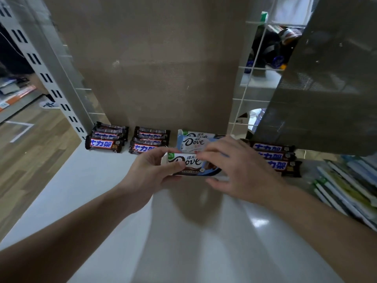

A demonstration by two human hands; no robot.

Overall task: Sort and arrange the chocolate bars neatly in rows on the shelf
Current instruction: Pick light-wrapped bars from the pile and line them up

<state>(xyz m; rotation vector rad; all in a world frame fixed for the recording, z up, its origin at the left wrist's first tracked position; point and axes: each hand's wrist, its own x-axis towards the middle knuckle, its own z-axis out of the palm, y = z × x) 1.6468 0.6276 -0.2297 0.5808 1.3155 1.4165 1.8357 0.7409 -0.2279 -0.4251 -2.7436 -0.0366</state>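
1. The left hand point(152, 170) pinches the Dove bar point(189, 164) by its left end. The right hand point(238, 166), fingers spread, brackets the right end.
2. Keep the bar level and set it squarely just in front of the Dove row point(193, 141).
3. Avoid nudging the Snickers stacks point(150, 142) beside it on the shelf point(91, 180).

shelf point(91, 180): white, glossy | back-left — two Snickers stacks point(106, 139) side by side | centre: Dove bars point(193, 141) | right: Snickers row point(273, 155)
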